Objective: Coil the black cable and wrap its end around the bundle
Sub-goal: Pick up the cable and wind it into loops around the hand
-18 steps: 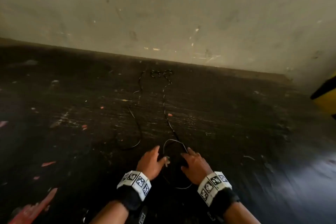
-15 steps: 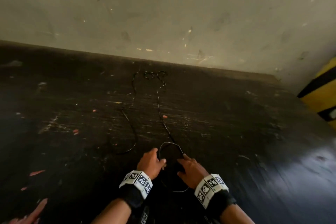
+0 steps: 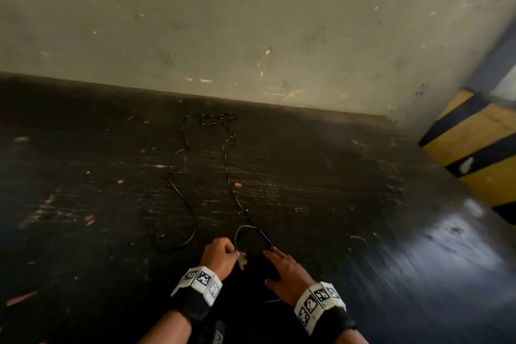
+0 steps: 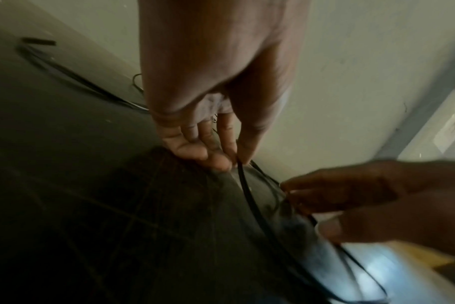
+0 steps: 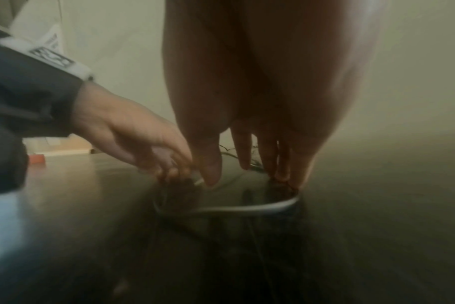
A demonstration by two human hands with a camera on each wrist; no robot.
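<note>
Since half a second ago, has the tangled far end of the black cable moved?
No. The tangle lies as before, just short of the wall, beyond the orange speck.

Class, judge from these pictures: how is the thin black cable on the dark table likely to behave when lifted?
Probably floppy: the thin black cable lies in loose wandering bends over the dark table. Likely light for its length, since the left hand needs only a fingertip pinch. Its kinked far end may snag while the right hand gathers loops.
</note>
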